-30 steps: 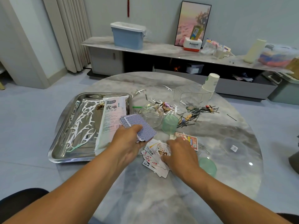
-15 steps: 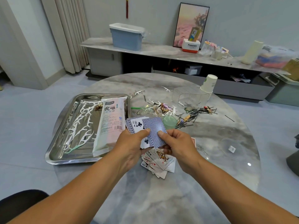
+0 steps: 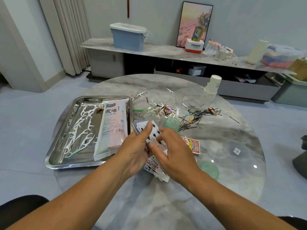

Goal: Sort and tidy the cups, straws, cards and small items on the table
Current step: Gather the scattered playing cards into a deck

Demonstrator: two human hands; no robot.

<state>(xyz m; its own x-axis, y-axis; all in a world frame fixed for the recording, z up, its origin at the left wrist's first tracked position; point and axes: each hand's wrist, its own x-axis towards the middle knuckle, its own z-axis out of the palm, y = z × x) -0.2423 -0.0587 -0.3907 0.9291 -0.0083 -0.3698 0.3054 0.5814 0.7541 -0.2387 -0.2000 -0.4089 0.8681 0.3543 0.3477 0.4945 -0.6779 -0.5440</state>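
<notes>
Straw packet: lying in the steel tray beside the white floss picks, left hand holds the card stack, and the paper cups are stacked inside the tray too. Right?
Not quite. The head view shows the paper cups stacked on the table's far right side, outside the steel tray. The rest holds: the straw packet lies in the tray beside the white floss picks, and the left hand holds the card stack.

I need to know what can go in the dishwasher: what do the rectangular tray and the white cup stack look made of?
The shiny rectangular tray looks like polished stainless steel, given its mirror reflections. The white tapered cup stack looks like matte paper, though that is uncertain.
</notes>
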